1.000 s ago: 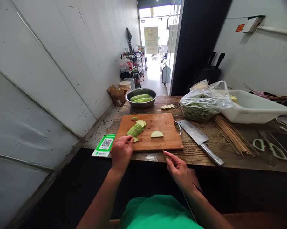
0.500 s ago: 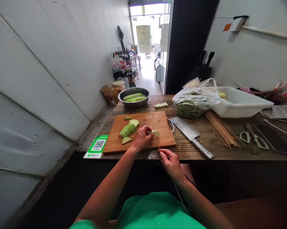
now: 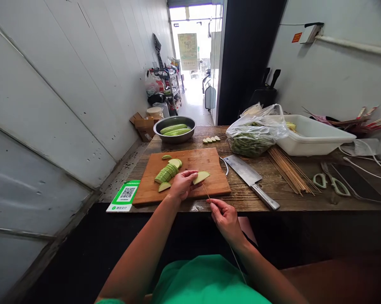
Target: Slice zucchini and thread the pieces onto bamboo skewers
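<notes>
Between the thumb and fingers of my left hand (image 3: 184,184) is a pale green half-round zucchini slice (image 3: 202,177), held over the right part of the wooden cutting board (image 3: 190,158). My right hand (image 3: 225,217) pinches a thin bamboo skewer (image 3: 207,191) at the board's front edge. The skewer's upper end meets the lower edge of the slice; whether it has gone in I cannot tell. Left of my left hand, a row of cut zucchini slices (image 3: 166,173) leans together on the board, with a loose slice (image 3: 164,186) in front.
Right of the board lies a cleaver (image 3: 244,169), then a bundle of bamboo skewers (image 3: 288,169) and scissors (image 3: 332,179). Behind stand a metal bowl (image 3: 190,134) of whole zucchini, a threaded zucchini skewer (image 3: 211,139), a plastic bag of greens (image 3: 250,141) and a white tub (image 3: 320,143).
My left hand has turned the zucchini slice so its broad face shows more, and shifted slightly left. My right hand keeps hold of the skewer. The whole view has slid a little.
</notes>
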Demonstrator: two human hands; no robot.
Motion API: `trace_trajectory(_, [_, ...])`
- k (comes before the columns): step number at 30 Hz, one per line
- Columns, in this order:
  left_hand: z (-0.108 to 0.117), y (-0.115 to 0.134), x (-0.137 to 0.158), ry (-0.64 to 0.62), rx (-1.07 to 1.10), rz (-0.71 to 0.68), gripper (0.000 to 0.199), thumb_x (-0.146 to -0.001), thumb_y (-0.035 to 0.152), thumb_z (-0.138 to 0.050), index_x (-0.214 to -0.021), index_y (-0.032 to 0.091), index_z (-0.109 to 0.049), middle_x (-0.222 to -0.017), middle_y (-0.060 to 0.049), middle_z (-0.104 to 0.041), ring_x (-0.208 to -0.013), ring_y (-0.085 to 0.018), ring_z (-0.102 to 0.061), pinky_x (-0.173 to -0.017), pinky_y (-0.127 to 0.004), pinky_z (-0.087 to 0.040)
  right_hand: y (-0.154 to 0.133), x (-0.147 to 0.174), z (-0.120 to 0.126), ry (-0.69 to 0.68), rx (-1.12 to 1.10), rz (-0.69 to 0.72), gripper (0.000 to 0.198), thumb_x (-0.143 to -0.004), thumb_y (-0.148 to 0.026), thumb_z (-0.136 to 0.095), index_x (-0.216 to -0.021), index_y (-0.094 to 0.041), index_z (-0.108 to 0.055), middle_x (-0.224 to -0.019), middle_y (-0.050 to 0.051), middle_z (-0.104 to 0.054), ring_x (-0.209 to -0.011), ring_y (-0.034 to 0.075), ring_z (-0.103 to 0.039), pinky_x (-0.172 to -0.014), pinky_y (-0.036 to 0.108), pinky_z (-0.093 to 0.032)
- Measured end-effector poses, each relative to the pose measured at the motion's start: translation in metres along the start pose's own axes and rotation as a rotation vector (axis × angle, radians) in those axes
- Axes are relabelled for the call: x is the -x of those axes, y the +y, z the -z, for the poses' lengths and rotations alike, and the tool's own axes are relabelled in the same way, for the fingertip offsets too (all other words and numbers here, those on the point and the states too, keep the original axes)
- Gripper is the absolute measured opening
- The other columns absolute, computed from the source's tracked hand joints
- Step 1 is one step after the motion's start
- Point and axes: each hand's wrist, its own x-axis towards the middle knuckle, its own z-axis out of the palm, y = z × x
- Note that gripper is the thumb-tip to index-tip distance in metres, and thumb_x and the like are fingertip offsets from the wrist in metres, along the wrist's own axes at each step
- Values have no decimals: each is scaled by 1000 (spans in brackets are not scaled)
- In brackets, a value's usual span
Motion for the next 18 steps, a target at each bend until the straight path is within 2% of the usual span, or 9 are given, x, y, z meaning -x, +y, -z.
trace_trajectory(7, [0,-1,-1,-17,12,4,17,-63,9,-72,-75,7,-60,-79,-11,-65,-68,-18,-63,-65,-33,-55,1,0,1,8,12,-18,35,-79,-40,-50,-98,-17,-68,-47,0,-50,-47,13,-46,-40,22,-31])
trace_trajectory(18, [3,-5,-1,-37,-7,-36,24,-59,15,-77,-74,7,-60,-79,-11,-65,-67,-16,-61,-60,-28,-54,0,0,2,-32,-4,-40,39,-80,-40,-49,-103,-14,-65,-50,-2,-48,-43,10,-37,-40,21,-28])
